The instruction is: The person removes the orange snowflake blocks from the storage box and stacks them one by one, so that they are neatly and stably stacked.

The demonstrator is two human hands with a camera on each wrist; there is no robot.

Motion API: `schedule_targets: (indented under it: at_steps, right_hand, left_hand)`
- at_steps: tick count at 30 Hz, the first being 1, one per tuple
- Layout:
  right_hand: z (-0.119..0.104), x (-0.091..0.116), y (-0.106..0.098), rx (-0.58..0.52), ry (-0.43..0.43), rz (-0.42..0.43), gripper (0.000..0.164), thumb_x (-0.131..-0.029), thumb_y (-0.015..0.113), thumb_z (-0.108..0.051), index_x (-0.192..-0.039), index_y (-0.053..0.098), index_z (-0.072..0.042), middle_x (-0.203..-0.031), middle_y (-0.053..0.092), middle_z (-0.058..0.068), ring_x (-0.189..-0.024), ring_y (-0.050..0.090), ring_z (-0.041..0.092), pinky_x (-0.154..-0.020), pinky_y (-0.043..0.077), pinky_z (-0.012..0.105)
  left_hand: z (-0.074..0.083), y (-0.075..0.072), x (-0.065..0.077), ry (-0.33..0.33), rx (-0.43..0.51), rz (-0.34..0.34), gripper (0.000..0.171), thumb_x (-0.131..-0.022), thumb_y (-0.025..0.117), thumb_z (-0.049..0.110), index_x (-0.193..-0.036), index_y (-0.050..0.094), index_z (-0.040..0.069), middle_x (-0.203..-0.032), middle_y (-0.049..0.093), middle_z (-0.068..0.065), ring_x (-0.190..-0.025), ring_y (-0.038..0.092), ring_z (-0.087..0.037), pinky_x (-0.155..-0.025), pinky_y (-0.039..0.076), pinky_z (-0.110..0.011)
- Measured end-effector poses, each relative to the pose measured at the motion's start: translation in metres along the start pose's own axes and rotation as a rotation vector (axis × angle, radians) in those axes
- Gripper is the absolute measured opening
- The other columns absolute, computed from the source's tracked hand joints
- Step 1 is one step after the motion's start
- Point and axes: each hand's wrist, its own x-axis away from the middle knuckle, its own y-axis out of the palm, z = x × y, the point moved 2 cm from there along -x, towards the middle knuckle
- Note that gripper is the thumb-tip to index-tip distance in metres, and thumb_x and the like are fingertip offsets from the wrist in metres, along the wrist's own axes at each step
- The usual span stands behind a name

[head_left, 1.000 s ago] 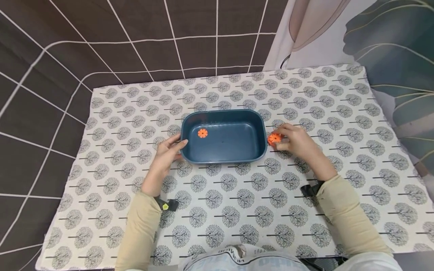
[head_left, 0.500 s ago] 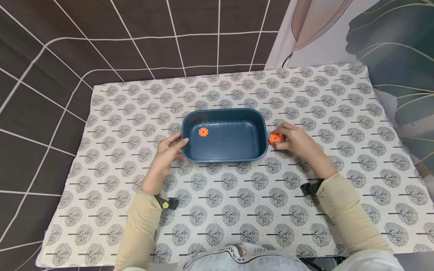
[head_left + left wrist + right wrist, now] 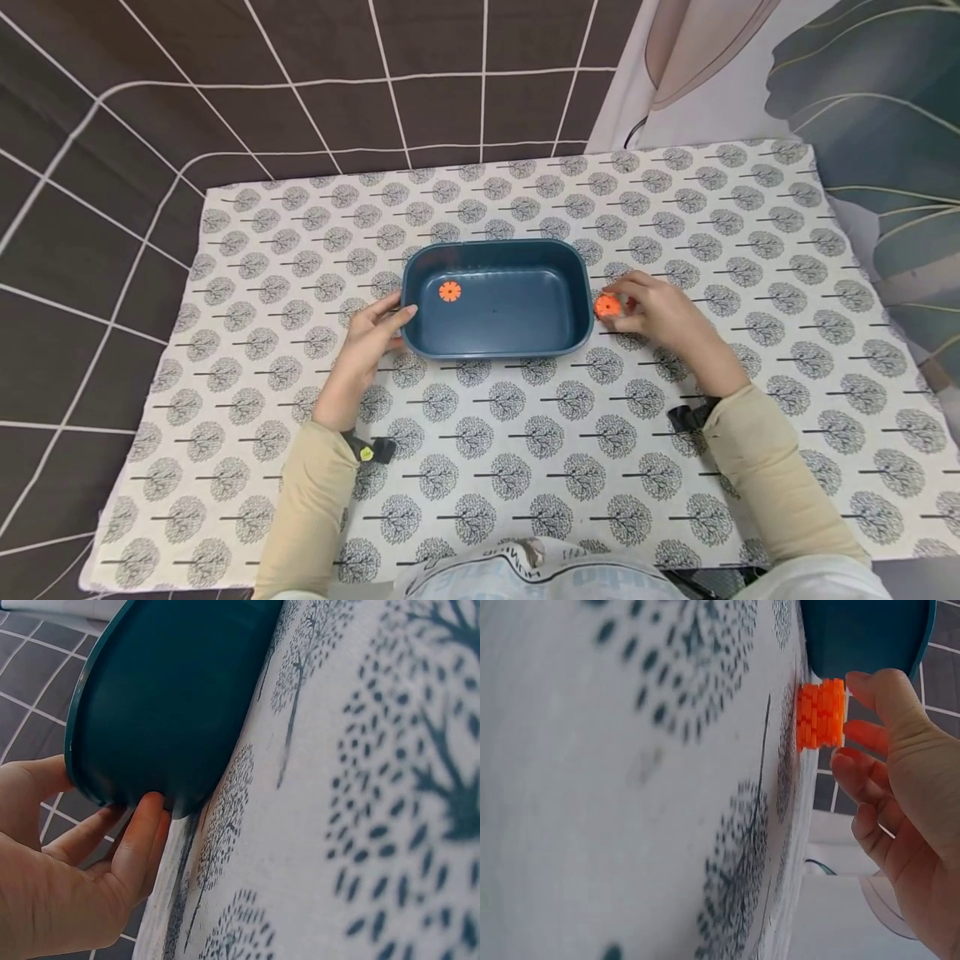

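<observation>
A dark blue plastic bin (image 3: 495, 337) stands on the cloth. My left hand (image 3: 369, 335) holds its left end, thumb over the rim and fingers against the outer wall, as the left wrist view shows. One flat orange notched disc (image 3: 449, 292) lies inside, toward the left. Just outside the bin's right end, a short stack of orange notched discs (image 3: 820, 715) stands on the cloth. My right hand (image 3: 654, 310) pinches at the top of this stack, with thumb and bent fingertips at its upper edge on opposite sides. The fingers partly cover the stack in the head view.
The table is covered by a white cloth (image 3: 510, 433) with a grey tree print. A dark curtain with white grid lines (image 3: 427, 108) hangs behind and at the left. At the right hangs a leaf-patterned curtain (image 3: 885, 125).
Both hands stay in nearly the same places. The orange stack under my right fingers looks a little more even at the top, and the bin stays put.
</observation>
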Motion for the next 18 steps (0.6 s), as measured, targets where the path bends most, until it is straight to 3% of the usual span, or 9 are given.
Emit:
schedule_targets:
  at_steps: [5, 13, 18]
  right_hand:
    - [0.001, 0.002, -0.002, -0.003, -0.016, 0.033, 0.047, -0.068, 0.082, -0.02, -0.107, 0.064, -0.001, -0.097, 0.062, 0.011, -0.07, 0.058, 0.019, -0.057, 0.052, 0.033]
    - [-0.006, -0.005, -0.012, -0.049, -0.034, 0.065, 0.043, -0.07, 0.08, -0.01, -0.107, 0.064, 0.002, -0.097, 0.063, 0.014, -0.073, 0.06, 0.021, -0.061, 0.056, 0.035]
    - [-0.013, -0.015, -0.021, -0.06, -0.08, 0.157, 0.033, -0.071, 0.079, -0.005, -0.1, 0.067, 0.003, -0.092, 0.065, 0.014, -0.068, 0.058, 0.019, -0.055, 0.05, 0.022]
  left_hand:
    - [0.0, 0.0, -0.001, -0.007, 0.001, -0.003, 0.055, -0.089, 0.063, 0.021, -0.14, 0.043, 0.016, -0.14, 0.045, -0.002, -0.1, 0.057, -0.015, -0.074, 0.053, -0.021]
    - [-0.001, -0.001, 0.0, -0.008, 0.022, -0.013, 0.054, -0.089, 0.063, 0.021, -0.139, 0.044, 0.015, -0.135, 0.051, -0.008, -0.089, 0.064, -0.012, -0.074, 0.055, -0.023]
    - [0.0, 0.0, 0.0, -0.02, 0.021, -0.009, 0.054, -0.09, 0.062, 0.02, -0.14, 0.043, 0.016, -0.136, 0.05, -0.008, -0.093, 0.063, -0.016, -0.076, 0.055, -0.024]
